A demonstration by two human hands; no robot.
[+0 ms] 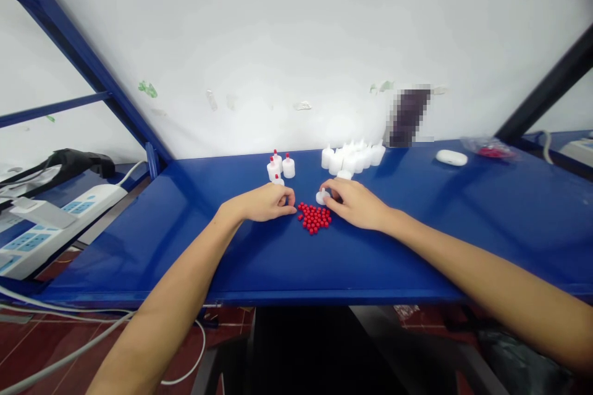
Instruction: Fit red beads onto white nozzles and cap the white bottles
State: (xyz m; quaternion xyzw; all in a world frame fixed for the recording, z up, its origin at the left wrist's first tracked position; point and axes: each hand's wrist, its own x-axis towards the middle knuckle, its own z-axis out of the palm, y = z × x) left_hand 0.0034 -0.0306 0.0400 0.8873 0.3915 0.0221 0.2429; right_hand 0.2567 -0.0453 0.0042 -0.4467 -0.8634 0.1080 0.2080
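A heap of several small red beads (314, 218) lies on the blue table (417, 247) between my hands. My left hand (266, 202) rests with fingers curled just left of the heap, pinching something I cannot make out, right below a white piece with a red tip (277, 179). My right hand (354, 202) lies to the right of the heap, fingers closed on a small white piece (321, 197). Two more white pieces with red tips (280, 166) stand behind my left hand. A cluster of several plain white pieces (352, 158) stands behind my right hand.
A white oval case (451, 157) and a clear bag with red bits (491, 149) lie at the back right. A white wall rises behind the table. Blue frame bars slant up at the left, with power strips (50, 222) and cables on a lower shelf.
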